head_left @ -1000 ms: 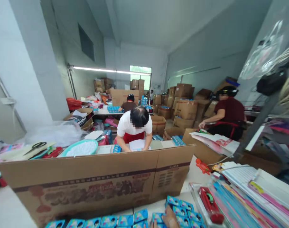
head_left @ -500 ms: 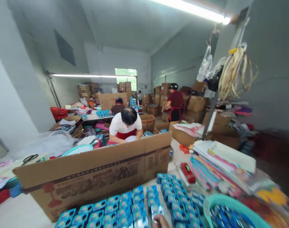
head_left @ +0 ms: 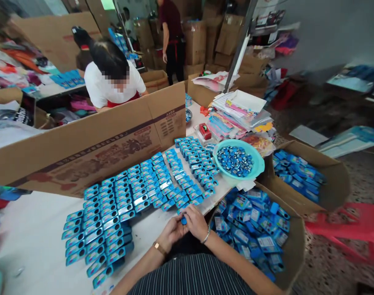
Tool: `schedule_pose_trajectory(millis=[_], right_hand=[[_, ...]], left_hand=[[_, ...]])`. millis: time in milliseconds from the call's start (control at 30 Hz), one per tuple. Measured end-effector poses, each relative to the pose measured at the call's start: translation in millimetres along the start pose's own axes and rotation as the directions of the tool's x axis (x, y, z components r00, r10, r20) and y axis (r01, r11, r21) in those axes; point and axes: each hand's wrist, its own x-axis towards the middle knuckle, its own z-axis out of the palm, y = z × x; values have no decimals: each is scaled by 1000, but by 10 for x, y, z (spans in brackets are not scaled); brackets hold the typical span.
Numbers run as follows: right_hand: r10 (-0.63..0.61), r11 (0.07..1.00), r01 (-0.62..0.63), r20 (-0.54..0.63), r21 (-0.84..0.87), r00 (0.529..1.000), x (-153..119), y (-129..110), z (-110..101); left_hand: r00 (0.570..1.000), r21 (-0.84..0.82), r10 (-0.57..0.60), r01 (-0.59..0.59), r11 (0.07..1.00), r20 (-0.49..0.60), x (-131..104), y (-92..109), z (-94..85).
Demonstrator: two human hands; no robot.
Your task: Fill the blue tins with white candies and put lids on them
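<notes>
My left hand (head_left: 174, 230), with a gold-toned watch at the wrist, is closed on a small blue round piece (head_left: 183, 221) near the table's front edge. Touching the same spot from the right, my right hand (head_left: 194, 220) has its fingers bent over a blue box; a bracelet circles that wrist. Rows of blue boxes (head_left: 122, 201) with dark round holes cover the white table (head_left: 39, 229) just beyond and left of my hands. A turquoise basin (head_left: 258, 164) of shiny blue round pieces stands to the right.
A long cardboard panel (head_left: 119, 139) stands behind the rows. Two open cartons of blue boxes (head_left: 254, 229) are at the right, beside a red stool (head_left: 353, 229). A red tape dispenser (head_left: 204, 131) and stacked papers lie farther back. A person in white (head_left: 113, 90) bends behind the panel.
The view has tilted down and turned right. Both forearms and hands now show together at the front edge; earlier only part of one hand showed at the boxes.
</notes>
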Motion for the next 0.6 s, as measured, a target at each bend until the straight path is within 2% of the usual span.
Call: schedule_pose_trajectory(millis=[67, 100, 200, 267, 300, 367, 433, 533, 600], right_hand=[[123, 984, -105, -123, 145, 985, -28, 187, -50], [204, 964, -162, -194, 213, 960, -22, 316, -100], [412, 900, -298, -399, 318, 819, 68, 791, -327], [456, 888, -343, -491, 307, 742, 173, 1088, -485], [449, 893, -353, -520, 279, 726, 231, 1206, -544], [383, 922, -340, -541, 182, 748, 339, 1365, -600], [270, 957, -283, -522, 56, 809, 412, 1444, -569], [88, 982, -149, -420, -116, 903, 407, 1512, -430], [12, 977, -88, -360, -194, 933, 329, 1566, -340]], left_hand=[[1000, 0, -18, 18, 1000, 1, 8, -73, 130], [999, 15, -32, 32, 999, 11, 24, -104, 191], [997, 94, -74, 72, 993, 15, 94, -157, 350], [997, 126, -73, 76, 989, -26, 144, -159, 442], [996, 131, -67, 73, 989, -51, 169, -151, 484], [996, 129, -48, 58, 990, -79, 222, -119, 560], [996, 132, -23, 34, 991, -82, 290, -66, 619], [996, 169, 53, -40, 985, -75, 432, 46, 689], [991, 227, 121, -105, 968, -58, 539, 133, 757]])
